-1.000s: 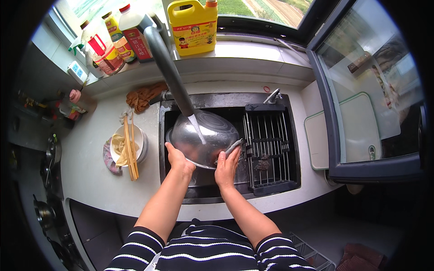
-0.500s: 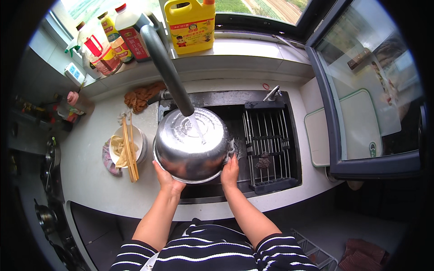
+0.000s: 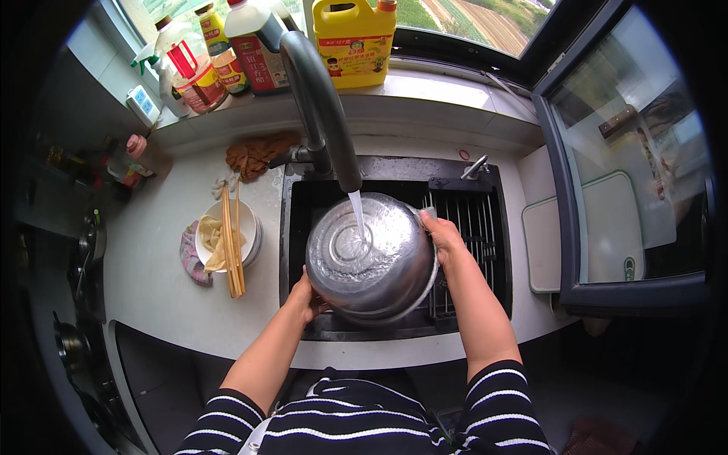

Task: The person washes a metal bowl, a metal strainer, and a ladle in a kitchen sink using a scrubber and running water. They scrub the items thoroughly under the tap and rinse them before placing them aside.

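Note:
A shiny metal basin (image 3: 356, 284) is held bottom up and tilted over the black sink (image 3: 303, 201). From the faucet (image 3: 349, 171) a stream of water falls onto its upturned bottom and spreads in a sheet. My left hand (image 3: 303, 298) is closed on the near left rim, its fingers partly hidden underneath. At the right side my right hand (image 3: 444, 235) grips the rim, higher and farther away than the left. A small greyish bit shows at the right fingertips, too blurred to name.
Left of the sink stand stacked bowls (image 3: 254, 227) with a cloth and chopsticks (image 3: 232, 250) on top. A brown rag (image 3: 254, 155) lies behind. A metal drying rack (image 3: 481, 220) spans the sink's right side. Bottles and a yellow jug (image 3: 355, 45) line the sill; an open window (image 3: 565, 197) juts in at right.
The basin has turned and tilted, with my right hand sliding farther up its right side. Water now hits its bottom in a broader sheet. The whole view has shifted slightly.

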`<state>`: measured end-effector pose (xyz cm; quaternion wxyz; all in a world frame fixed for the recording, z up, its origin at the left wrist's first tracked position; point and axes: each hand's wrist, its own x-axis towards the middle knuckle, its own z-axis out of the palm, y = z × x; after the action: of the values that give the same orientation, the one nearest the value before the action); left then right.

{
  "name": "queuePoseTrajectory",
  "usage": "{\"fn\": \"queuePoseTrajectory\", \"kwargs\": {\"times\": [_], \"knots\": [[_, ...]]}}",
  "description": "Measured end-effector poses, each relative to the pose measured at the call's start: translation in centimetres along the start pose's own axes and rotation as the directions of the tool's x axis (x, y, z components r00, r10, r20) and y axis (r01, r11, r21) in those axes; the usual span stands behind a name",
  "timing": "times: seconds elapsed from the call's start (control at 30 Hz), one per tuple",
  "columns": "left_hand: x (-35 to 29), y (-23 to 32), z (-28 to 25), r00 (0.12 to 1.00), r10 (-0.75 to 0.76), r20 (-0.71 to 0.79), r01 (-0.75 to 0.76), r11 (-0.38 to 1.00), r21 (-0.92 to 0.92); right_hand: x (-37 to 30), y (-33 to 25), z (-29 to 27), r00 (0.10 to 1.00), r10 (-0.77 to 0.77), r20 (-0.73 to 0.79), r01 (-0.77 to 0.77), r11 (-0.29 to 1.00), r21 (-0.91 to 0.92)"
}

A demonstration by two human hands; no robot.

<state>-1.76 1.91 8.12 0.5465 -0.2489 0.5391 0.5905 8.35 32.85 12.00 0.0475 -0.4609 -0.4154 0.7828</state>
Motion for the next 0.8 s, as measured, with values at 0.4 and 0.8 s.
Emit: {"fn": "queuePoseTrajectory", "kwargs": {"times": [0.4, 0.8], "knots": [[-6.8, 5.9, 5.3, 0.952, 0.037, 0.305, -0.023, 0.999, -0.048, -9.1, 4.1, 8.5, 0.523, -0.700, 0.486, 0.728, 0.070, -0.682], [-5.2, 2.7, 2.2, 0.973, 0.148, 0.178, -0.148, 0.989, -0.017, -4.7, 4.7, 5.7, 0.756, -0.411, 0.509, 0.606, 0.146, -0.782]]}}
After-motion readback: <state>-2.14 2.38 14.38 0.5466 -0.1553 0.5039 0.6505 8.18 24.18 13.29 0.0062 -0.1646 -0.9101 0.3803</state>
